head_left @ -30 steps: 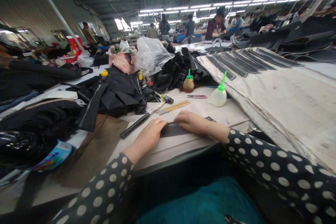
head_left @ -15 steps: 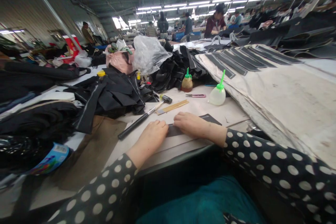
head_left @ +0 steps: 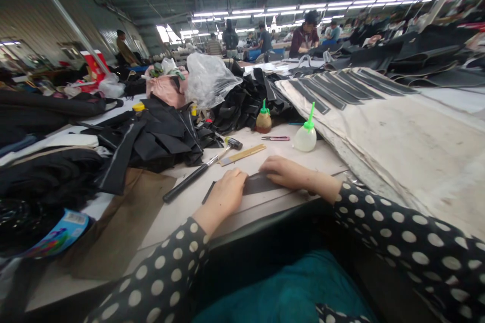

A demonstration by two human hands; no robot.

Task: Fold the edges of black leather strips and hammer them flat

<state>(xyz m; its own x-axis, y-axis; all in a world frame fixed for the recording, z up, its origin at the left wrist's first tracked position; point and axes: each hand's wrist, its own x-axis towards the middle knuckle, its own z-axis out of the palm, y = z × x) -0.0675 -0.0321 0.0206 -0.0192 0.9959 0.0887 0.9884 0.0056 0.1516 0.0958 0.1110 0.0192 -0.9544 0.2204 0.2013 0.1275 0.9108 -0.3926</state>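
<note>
A dark grey fabric strip [head_left: 260,184] lies on the pale work surface in front of me, stretched between both hands. My left hand [head_left: 226,191] is closed over its left part, with a short dark end showing beyond the wrist side. Bent fingers of my right hand [head_left: 283,171] grip the strip's far edge farther right; the fingertips are partly hidden. Just beyond the hands are a hammer [head_left: 197,175] with a black handle and a flat yellowish ruler-like strip [head_left: 243,155].
Pink-handled thread snips [head_left: 276,138] lie near two squeeze bottles with green spouts, one clear [head_left: 305,137], one brownish [head_left: 263,121]. Black fabric pieces [head_left: 162,133] are heaped at left. Several dark strips [head_left: 341,86] rest on a pale padded board [head_left: 401,131] at right. Other people work farther back.
The strip has shifted left, so its end now shows beyond my left hand instead of beyond my right. My hands are slightly farther apart, and the view has turned a little.
</note>
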